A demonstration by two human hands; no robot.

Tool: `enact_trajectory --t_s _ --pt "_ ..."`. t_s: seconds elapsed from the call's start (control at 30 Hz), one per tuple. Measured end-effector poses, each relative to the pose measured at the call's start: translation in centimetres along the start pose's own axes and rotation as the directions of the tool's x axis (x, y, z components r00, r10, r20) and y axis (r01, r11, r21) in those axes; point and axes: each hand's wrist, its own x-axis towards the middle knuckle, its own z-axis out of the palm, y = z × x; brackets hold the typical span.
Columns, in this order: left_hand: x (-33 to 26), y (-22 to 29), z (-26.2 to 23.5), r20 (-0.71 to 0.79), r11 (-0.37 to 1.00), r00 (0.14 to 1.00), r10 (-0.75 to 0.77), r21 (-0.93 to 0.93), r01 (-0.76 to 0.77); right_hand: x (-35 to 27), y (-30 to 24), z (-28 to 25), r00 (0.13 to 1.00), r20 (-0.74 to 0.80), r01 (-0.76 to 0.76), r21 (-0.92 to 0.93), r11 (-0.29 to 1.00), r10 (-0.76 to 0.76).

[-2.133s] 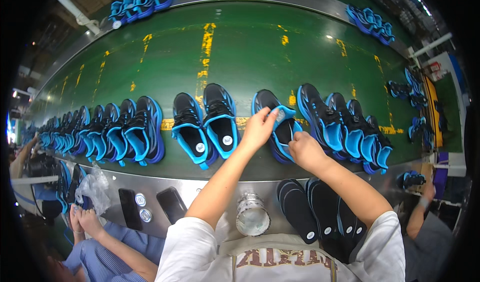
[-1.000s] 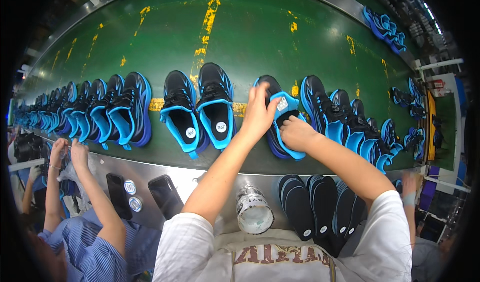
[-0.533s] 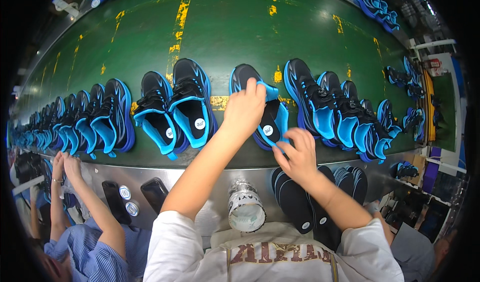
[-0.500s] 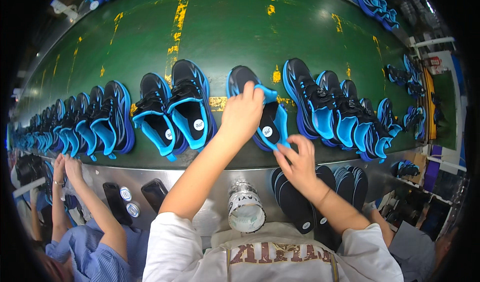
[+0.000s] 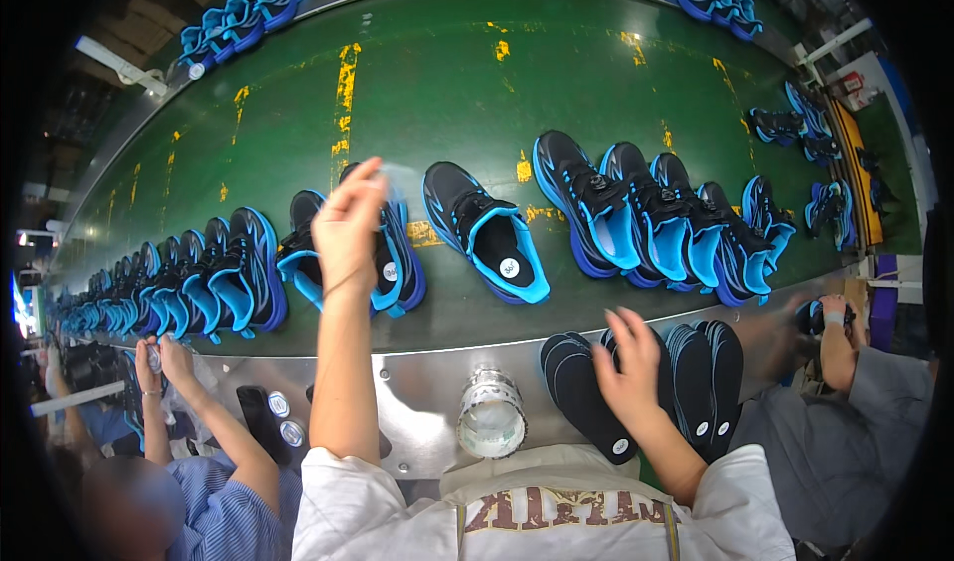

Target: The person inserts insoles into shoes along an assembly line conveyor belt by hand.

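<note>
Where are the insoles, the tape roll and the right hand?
insoles (image 5: 701, 377), head view, on the middle of a dark insole in the stack
tape roll (image 5: 490, 414), head view, on its side wall
right hand (image 5: 629, 367), head view, on its back

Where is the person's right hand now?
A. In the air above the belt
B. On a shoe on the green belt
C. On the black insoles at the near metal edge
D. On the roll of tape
C. The right hand lies on the black insoles stacked on the metal edge, while the left hand is up over a shoe on the belt.
</note>
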Motion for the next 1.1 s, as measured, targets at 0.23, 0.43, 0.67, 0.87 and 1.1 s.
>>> enact_trajectory --t_s 0.23,0.43,0.67,0.87,1.1 --pt "-3.4 1.9 2.4 0.456 0.363 0.867 -0.202 -0.787 0.498 -10.9 5.1 -6.3 0.905 0.229 -0.32 -0.189 0.929 0.358" --pt "-5.4 -3.8 16.4 0.407 0.951 0.908 -0.103 0.309 -0.03 -12.8 5.2 -6.1 0.911 0.13 -0.346 -0.276 0.897 0.391" --pt "-3.1 -8.4 18.9 0.551 0.59 0.823 0.14 0.621 -0.516 -11.3 6.9 -10.6 0.869 -0.098 -0.464 0.183 0.867 0.486" --pt "-0.3 -5.6 18.7 0.552 0.618 0.79 -0.267 0.727 -0.299 2.3 5.9 -14.4 0.959 0.134 -0.283 0.423 0.861 0.25" --pt "-1.1 -6.5 18.7 0.448 0.723 0.763 -0.466 0.69 0.036 13.1 5.6 -4.9 0.852 0.515 -0.167 0.102 0.981 0.091"
